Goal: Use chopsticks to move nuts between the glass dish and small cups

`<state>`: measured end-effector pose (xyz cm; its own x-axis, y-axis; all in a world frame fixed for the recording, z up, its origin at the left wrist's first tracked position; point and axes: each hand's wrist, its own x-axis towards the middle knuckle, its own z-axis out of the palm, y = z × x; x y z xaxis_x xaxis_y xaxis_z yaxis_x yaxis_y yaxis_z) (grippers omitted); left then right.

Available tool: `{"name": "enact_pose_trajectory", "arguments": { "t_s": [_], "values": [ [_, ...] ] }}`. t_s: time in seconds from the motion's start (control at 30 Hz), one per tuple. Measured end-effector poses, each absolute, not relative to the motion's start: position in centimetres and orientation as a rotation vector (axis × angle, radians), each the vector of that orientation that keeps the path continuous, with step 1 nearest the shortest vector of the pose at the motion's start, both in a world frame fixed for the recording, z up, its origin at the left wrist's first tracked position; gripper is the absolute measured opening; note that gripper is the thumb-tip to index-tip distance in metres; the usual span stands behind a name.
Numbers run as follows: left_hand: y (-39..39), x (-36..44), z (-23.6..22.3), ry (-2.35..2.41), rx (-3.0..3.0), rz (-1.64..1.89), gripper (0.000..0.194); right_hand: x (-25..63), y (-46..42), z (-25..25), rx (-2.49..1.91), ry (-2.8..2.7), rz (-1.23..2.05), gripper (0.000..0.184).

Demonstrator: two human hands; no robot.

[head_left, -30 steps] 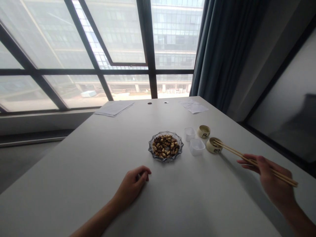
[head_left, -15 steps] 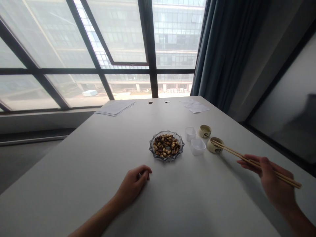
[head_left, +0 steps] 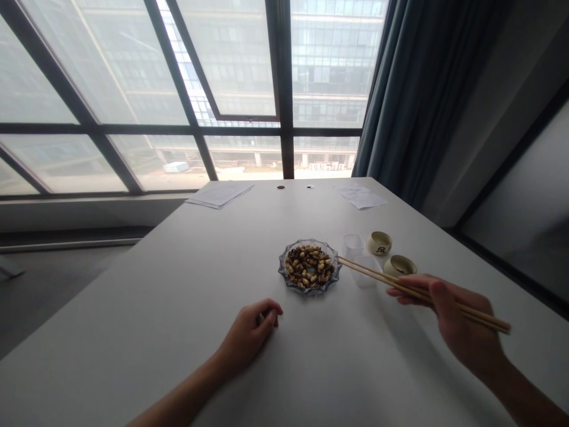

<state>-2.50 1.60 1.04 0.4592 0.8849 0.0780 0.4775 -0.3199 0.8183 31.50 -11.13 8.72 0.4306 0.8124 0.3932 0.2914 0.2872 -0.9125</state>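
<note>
Gripping wooden chopsticks [head_left: 400, 288] in the right hand [head_left: 456, 323], tips just beside the rim of a glass dish [head_left: 310, 290] of peanuts [head_left: 310, 267], while the loosely curled left hand [head_left: 249, 339] rests on the tabletop [head_left: 178, 308] nearer its front edge.

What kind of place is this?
Probably an office or meeting room: a long white table with stacked papers on it, large windows facing a glass office block, and dark blue curtains.

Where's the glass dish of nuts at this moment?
In the head view, the glass dish sits mid-table, ahead of the left hand, with a clear plastic cup and the chopstick tips just to its right.
</note>
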Motion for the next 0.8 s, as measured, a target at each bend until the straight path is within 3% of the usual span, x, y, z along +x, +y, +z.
{"name": "enact_pose_trajectory", "arguments": {
  "t_s": [0.27, 0.8],
  "values": [
    [1.6, -2.6, 0.8, 1.138, 1.947, 0.673, 0.029, 27.1, -5.1, 9.7, -1.2, -1.359, 0.826, 0.045],
    [1.5, -2.8, 0.9, 1.14, 1.971, 0.644, 0.025, 26.5, -2.4, 9.8, -1.273, -1.695, 0.813, 0.042]
  ]
}}
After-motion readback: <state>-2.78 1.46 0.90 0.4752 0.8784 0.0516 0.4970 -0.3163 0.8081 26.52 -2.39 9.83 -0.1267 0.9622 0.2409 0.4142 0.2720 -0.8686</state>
